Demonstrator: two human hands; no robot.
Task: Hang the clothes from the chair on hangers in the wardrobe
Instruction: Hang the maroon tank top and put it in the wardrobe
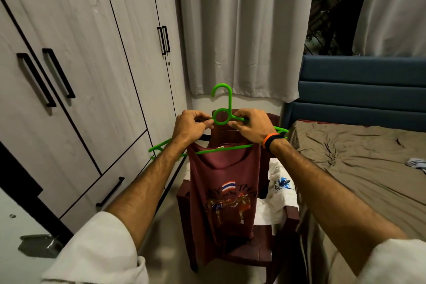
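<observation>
Vest on hanger, held above chair; wardrobe shut.

Wardrobe [76,57]: doors closed, nothing hung inside yet as far as shown. Left hand [191,125] and right hand [250,128]: each pinching the green hanger [222,116] beside its ring. Maroon vest [224,196]: draped on the hanger, print partly legible, "THA" beside a striped flag. Chair [269,253]: white garment [282,193] left, blue logo unreadable. Judged roughly midway.

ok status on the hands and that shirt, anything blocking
Left hand and right hand both pinching the green plastic hanger. Maroon printed tank top hangs on it. White wardrobe doors shut.
</observation>
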